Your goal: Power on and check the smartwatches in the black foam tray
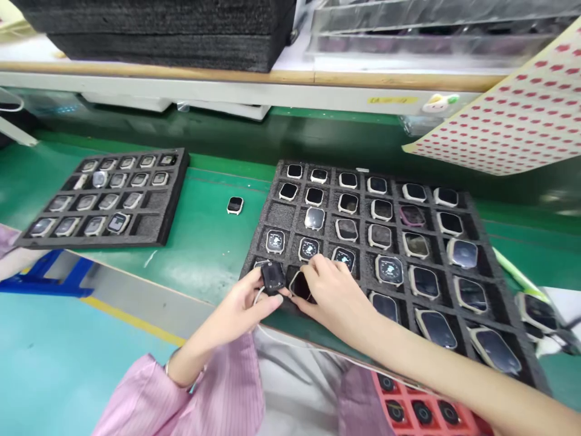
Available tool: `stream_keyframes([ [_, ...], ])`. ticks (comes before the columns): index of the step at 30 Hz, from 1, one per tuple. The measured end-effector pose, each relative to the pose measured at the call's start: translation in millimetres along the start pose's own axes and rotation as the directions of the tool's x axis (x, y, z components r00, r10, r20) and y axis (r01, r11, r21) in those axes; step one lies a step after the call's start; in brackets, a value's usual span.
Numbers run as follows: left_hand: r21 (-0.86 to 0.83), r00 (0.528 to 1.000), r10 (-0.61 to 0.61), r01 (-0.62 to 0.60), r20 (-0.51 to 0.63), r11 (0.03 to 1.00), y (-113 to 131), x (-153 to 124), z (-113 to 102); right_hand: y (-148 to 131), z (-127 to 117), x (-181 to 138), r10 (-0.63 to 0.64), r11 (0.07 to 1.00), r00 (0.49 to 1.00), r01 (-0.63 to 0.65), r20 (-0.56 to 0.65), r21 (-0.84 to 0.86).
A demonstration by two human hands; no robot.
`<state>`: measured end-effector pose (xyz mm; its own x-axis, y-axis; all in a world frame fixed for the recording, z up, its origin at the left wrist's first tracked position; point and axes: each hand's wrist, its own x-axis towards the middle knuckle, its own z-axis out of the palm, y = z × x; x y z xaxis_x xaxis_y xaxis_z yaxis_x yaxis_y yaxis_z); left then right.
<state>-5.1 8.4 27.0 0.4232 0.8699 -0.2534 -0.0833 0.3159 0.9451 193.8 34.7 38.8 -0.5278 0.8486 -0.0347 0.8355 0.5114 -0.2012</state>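
My left hand (242, 309) is closed around a small black square block (273, 277), with a white cable (290, 344) trailing from beneath it. Between the fingers of my right hand (338, 297) is a smartwatch (301, 286) with a dark screen and a pale frame, at the front edge of the large foam tray (280, 215). Whether that watch still touches its compartment is hidden by my fingers. Rows of strapless watches fill most of this tray; several, such as the lit watch (389, 269), show a dial. The block and the watch are close together but appear apart.
On the left stands a smaller foam tray (175, 200) of watches. A single watch (235, 205) lies on the green table (206, 224) between the trays. Below the front edge is a red tray (408, 396) with round black parts. A dotted sheet (512, 115) hangs at right from the shelf (336, 91).
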Motion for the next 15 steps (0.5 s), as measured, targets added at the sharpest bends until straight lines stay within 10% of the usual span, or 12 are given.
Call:
stream_keyframes([
  [6, 0.0, 0.992, -0.055, 0.055, 0.116, 0.998, -5, 3, 1, 31, -18, -15, -0.064, 0.818, 0.982, 0.152, -0.176, 0.555],
  [10, -0.028, 0.978, -0.09, 0.097, 0.188, 0.995, -8, 10, 14, 21, -15, -19, -0.198, 0.841, 0.935, 0.315, -0.293, 0.439],
  [15, 0.079, 1.0, 0.016, -0.014, -0.022, 0.997, -14, 18, 28, 11, 3, -15, -0.221, 0.905, 0.923, 0.315, -0.316, 0.287],
])
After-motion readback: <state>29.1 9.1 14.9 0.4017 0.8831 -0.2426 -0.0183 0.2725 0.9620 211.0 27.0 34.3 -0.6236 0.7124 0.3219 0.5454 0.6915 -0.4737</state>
